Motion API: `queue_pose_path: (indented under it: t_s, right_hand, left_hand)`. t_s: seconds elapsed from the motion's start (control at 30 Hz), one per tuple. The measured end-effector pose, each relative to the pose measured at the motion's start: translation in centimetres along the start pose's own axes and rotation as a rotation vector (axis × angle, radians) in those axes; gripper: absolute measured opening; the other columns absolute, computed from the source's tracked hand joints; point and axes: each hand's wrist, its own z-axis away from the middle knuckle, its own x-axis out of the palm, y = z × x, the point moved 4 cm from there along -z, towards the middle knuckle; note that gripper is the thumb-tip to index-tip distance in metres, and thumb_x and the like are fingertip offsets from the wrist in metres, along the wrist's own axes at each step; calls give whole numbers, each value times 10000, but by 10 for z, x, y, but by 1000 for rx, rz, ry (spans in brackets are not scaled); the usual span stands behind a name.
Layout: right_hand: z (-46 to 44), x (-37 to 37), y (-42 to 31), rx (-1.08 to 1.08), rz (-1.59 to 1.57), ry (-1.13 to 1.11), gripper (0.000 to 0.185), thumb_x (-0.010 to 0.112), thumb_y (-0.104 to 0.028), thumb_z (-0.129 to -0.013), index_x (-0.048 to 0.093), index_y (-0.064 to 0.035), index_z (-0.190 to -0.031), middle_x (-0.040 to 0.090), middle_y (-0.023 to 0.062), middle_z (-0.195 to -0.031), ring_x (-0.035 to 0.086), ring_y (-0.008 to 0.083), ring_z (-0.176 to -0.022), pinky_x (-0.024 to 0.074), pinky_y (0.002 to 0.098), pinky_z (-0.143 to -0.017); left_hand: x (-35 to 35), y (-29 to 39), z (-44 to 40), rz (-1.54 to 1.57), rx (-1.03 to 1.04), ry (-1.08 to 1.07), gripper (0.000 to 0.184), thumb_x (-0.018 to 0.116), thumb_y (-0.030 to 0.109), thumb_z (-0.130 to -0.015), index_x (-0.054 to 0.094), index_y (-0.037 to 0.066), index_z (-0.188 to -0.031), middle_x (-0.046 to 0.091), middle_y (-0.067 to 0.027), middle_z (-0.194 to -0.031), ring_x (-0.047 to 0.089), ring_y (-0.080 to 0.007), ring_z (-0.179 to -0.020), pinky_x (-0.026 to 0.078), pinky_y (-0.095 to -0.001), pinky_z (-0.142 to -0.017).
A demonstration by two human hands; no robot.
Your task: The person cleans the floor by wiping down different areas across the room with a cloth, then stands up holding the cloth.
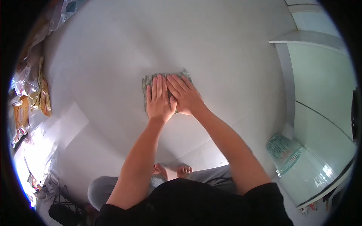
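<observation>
A: Closest to camera?
B: Black shirt (196, 203), then grey trousers (215, 176), bare feet (184, 170) on pale floor (218, 132).

A: Hands?
B: Left hand (159, 101) and right hand (187, 98) palm-down on a cloth (146, 87), side by side, touching around the thumbs. Fingers straight, uncurled, laid flat over it. Left fingers aimed ahead, right ones angled ahead and leftward.

A: Cloth location and heading?
B: Flat on the floor, ahead of the feet. Far edge running across the view, just beyond the fingertips. Outline close to square. Can't tell a long axis; middle and much of the near edge under the hands.

A: Look?
B: Grey-green, mottled, nubby texture, slightly uneven edges.

A: Containers, further out?
B: Right: teal perforated basket (277, 146), clear plastic liner (293, 161) over the rim. Can't see inside, can't tell upright or tipped. Left: clear plastic bags (24, 81) and a tan bag (45, 97), near an orange-brown packet (22, 113). Can't make out contents.

A: Farthest?
B: Right side, pale-green glossy unit (320, 79) with a white ledge (309, 38).
</observation>
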Motion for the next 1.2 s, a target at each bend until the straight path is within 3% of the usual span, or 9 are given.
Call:
queue_pose_path:
  t_s: [0.17,0.27,0.47,0.63,0.83,1.03,1.13,1.2]
  right_hand:
    - [-8,7,8,54,22,-76,669,477,-387,-1097,402,-109,-1701,313,39,-1805,231,237,-1679,174,473,-1382]
    - [-4,5,1,171,-72,116,653,401,-396,-1123,375,-117,-1713,295,37,-1814,222,219,-1686,163,464,-1385]
    - [-4,3,3,182,-120,163,626,419,-371,-1116,441,-77,-1669,366,71,-1778,292,250,-1658,197,490,-1372]
    - [-24,-11,26,-59,-114,192,624,400,-363,-1132,422,-59,-1676,355,81,-1781,273,241,-1664,205,488,-1371]
    - [-66,-29,81,-380,-28,126,602,390,-362,-1150,430,-71,-1676,381,71,-1769,285,225,-1657,204,452,-1374]
    - [-43,-16,91,-256,-44,232,590,397,-370,-1157,444,-76,-1667,376,55,-1771,278,237,-1656,196,448,-1377]
    - [43,-7,102,-185,-9,249,597,401,-377,-1155,452,-57,-1656,381,78,-1765,297,255,-1647,203,457,-1374]
    - [107,-8,118,-137,18,232,619,429,-386,-1135,461,-31,-1642,392,117,-1753,311,290,-1639,214,483,-1368]
  left_hand:
    - [-8,6,-20,53,-12,-44,817,405,404,-1029,246,43,-1744,177,-117,-1841,131,-276,-1710,106,-529,-1389]
    - [-21,5,-22,-2,47,-34,767,388,353,-1040,274,56,-1738,186,-110,-1839,117,-272,-1712,98,-532,-1385]
    - [-6,4,-26,21,43,97,753,382,322,-1025,300,77,-1732,247,-91,-1823,170,-267,-1702,119,-535,-1384]
    - [-2,7,-24,59,-47,126,747,350,369,-1051,298,62,-1729,226,-82,-1832,163,-247,-1703,118,-530,-1386]
    - [4,51,-63,-12,-453,351,717,273,389,-1105,281,43,-1732,231,-121,-1827,172,-287,-1699,110,-539,-1381]
    - [15,63,-62,-38,-334,342,710,231,400,-1126,274,41,-1737,225,-129,-1829,130,-289,-1708,90,-538,-1381]
    - [32,119,-23,-57,-253,327,708,250,398,-1127,274,43,-1739,219,-128,-1832,108,-285,-1712,80,-535,-1382]
    - [46,170,7,-175,-132,174,711,282,402,-1125,282,43,-1738,208,-126,-1835,98,-294,-1713,72,-539,-1381]
